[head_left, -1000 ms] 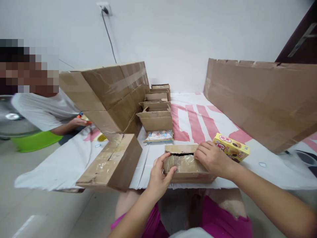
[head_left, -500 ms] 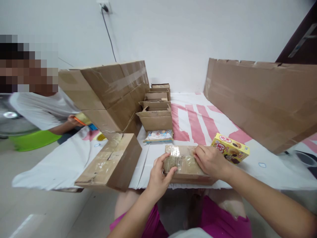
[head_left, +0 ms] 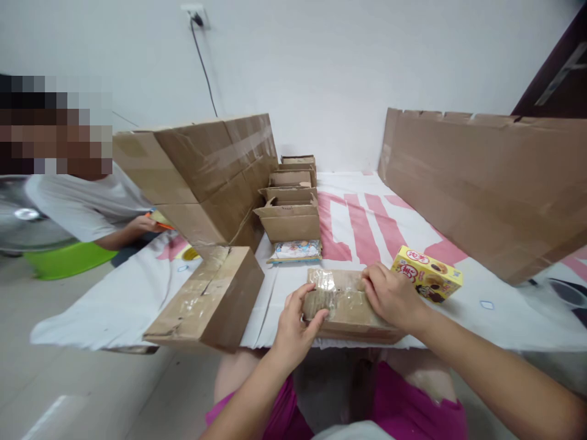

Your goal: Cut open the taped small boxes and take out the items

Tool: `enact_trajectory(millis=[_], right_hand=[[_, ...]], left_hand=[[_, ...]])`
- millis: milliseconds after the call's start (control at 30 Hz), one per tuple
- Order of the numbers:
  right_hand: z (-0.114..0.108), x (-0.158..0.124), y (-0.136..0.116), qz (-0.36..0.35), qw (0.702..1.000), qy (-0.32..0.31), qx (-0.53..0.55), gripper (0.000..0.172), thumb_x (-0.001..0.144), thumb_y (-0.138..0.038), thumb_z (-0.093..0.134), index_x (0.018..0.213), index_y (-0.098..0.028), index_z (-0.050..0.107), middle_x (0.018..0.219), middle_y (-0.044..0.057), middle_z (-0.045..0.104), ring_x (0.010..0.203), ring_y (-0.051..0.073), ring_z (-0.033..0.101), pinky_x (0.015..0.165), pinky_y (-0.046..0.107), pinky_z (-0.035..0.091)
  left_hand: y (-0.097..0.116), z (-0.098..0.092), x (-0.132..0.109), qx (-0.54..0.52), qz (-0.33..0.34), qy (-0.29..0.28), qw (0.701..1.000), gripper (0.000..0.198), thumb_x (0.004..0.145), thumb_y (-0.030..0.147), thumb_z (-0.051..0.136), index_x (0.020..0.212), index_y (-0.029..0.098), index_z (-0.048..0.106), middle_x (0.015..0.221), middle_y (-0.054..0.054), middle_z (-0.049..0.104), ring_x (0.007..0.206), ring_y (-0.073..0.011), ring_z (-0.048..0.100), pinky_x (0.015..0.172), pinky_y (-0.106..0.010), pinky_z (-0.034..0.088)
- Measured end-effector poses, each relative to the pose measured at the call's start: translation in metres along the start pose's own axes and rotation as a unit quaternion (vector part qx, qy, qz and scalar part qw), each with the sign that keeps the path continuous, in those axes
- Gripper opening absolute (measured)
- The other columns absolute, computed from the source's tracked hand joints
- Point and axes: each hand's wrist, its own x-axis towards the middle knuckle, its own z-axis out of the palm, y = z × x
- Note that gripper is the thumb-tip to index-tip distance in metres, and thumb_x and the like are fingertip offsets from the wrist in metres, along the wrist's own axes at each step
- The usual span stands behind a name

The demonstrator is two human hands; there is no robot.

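Note:
A small taped cardboard box (head_left: 348, 308) lies near the front edge of the cloth-covered table. My left hand (head_left: 296, 324) grips its left end, with the thumb and forefinger on top. My right hand (head_left: 389, 296) is closed at the far right part of the top, its fingertips pinched on something I cannot make out. Clear tape shines on the box's upper face. Just behind my right hand stands a yellow snack box (head_left: 428, 275). A flat colourful packet (head_left: 295, 251) lies beyond the taped box, in front of the row of open cartons (head_left: 291, 223).
A larger taped box (head_left: 208, 299) rests at the left front edge. Tall cardboard walls stand at the left (head_left: 202, 165) and right (head_left: 481, 183). Behind the left wall sits a person in a white shirt (head_left: 87, 205), near a green basin (head_left: 68, 260).
My right hand has shifted very slightly to the right along the box top. My left hand stays in place. The person's hand at the left has moved a little with an orange item.

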Motion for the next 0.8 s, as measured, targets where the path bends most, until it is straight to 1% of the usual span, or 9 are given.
enact_trajectory(millis=[133, 233, 333, 400, 467, 533, 633, 700, 800], right_hand=[[-0.013, -0.006, 0.011, 0.025, 0.994, 0.096, 0.049, 0.013, 0.093, -0.016, 0.040, 0.085, -0.018, 0.050, 0.076, 0.004, 0.057, 0.067, 0.017, 0.055, 0.061, 0.027, 0.040], [-0.031, -0.026, 0.015, -0.087, 0.985, 0.128, 0.074, 0.009, 0.090, -0.012, 0.044, 0.088, -0.018, 0.051, 0.077, 0.004, 0.059, 0.071, 0.017, 0.055, 0.065, 0.027, 0.042], [-0.035, -0.069, 0.010, -0.225, 0.969, 0.053, 0.089, 0.009, 0.088, -0.010, 0.047, 0.090, -0.017, 0.053, 0.075, 0.004, 0.060, 0.066, 0.016, 0.053, 0.062, 0.028, 0.039], [-0.025, -0.107, 0.005, -0.252, 0.963, -0.049, 0.082, 0.012, 0.088, -0.011, 0.046, 0.083, -0.018, 0.053, 0.067, 0.001, 0.056, 0.057, 0.015, 0.049, 0.055, 0.029, 0.035], [-0.004, -0.149, 0.004, -0.224, 0.962, -0.151, 0.047, 0.017, 0.086, -0.010, 0.046, 0.074, -0.020, 0.052, 0.065, 0.001, 0.057, 0.054, 0.016, 0.049, 0.052, 0.030, 0.033], [0.022, -0.189, 0.009, -0.161, 0.960, -0.229, 0.010, 0.018, 0.078, -0.004, 0.048, 0.073, -0.020, 0.055, 0.067, 0.003, 0.062, 0.053, 0.017, 0.054, 0.049, 0.030, 0.034], [0.054, -0.233, 0.022, -0.065, 0.953, -0.293, -0.037, 0.031, 0.064, 0.007, 0.044, 0.070, -0.018, 0.061, 0.064, 0.005, 0.067, 0.050, 0.018, 0.060, 0.046, 0.029, 0.036], [0.063, -0.246, 0.029, -0.006, 0.950, -0.309, -0.037, 0.035, 0.062, 0.009, 0.043, 0.069, -0.018, 0.064, 0.064, 0.006, 0.069, 0.050, 0.019, 0.064, 0.047, 0.029, 0.039], [0.057, -0.245, 0.033, 0.045, 0.941, -0.336, 0.005, 0.031, 0.062, 0.005, 0.048, 0.069, -0.019, 0.067, 0.069, 0.008, 0.072, 0.058, 0.021, 0.068, 0.052, 0.028, 0.045]], left_hand=[[-0.002, -0.002, 0.000, 0.001, 0.000, 0.000, 1.000, 0.046, 0.083, 0.034, 0.064, 0.126, 0.021, 0.050, 0.120, -0.012, 0.061, 0.111, -0.0239, 0.060, 0.097, -0.040, 0.047], [-0.005, -0.004, -0.001, 0.005, -0.007, 0.012, 1.000, 0.045, 0.083, 0.035, 0.064, 0.125, 0.022, 0.050, 0.121, -0.012, 0.060, 0.112, -0.0241, 0.059, 0.096, -0.040, 0.048], [-0.006, -0.007, -0.001, 0.006, -0.014, 0.024, 1.000, 0.045, 0.084, 0.036, 0.063, 0.124, 0.022, 0.050, 0.122, -0.011, 0.060, 0.113, -0.0240, 0.059, 0.097, -0.041, 0.047], [-0.006, -0.007, -0.001, 0.003, -0.020, 0.024, 0.999, 0.045, 0.084, 0.036, 0.063, 0.125, 0.022, 0.050, 0.122, -0.011, 0.060, 0.113, -0.0237, 0.059, 0.097, -0.041, 0.047], [-0.005, -0.005, -0.001, 0.000, -0.026, 0.024, 0.999, 0.046, 0.083, 0.036, 0.063, 0.125, 0.022, 0.050, 0.122, -0.011, 0.060, 0.112, -0.0233, 0.059, 0.097, -0.040, 0.047], [-0.004, -0.003, -0.001, -0.001, -0.025, 0.023, 0.999, 0.046, 0.083, 0.036, 0.064, 0.125, 0.022, 0.051, 0.122, -0.011, 0.060, 0.112, -0.0232, 0.059, 0.098, -0.040, 0.047], [0.000, -0.001, -0.002, 0.006, -0.015, 0.022, 1.000, 0.046, 0.083, 0.036, 0.064, 0.125, 0.022, 0.051, 0.121, -0.012, 0.060, 0.111, -0.0234, 0.059, 0.096, -0.040, 0.047], [0.003, -0.003, -0.002, 0.007, 0.001, 0.010, 1.000, 0.047, 0.083, 0.038, 0.064, 0.125, 0.021, 0.051, 0.119, -0.012, 0.060, 0.110, -0.0245, 0.059, 0.094, -0.040, 0.048], [0.007, -0.010, -0.001, -0.011, 0.053, -0.045, 0.998, 0.048, 0.080, 0.046, 0.067, 0.119, 0.020, 0.056, 0.113, -0.012, 0.063, 0.109, -0.0273, 0.059, 0.100, -0.045, 0.043]])
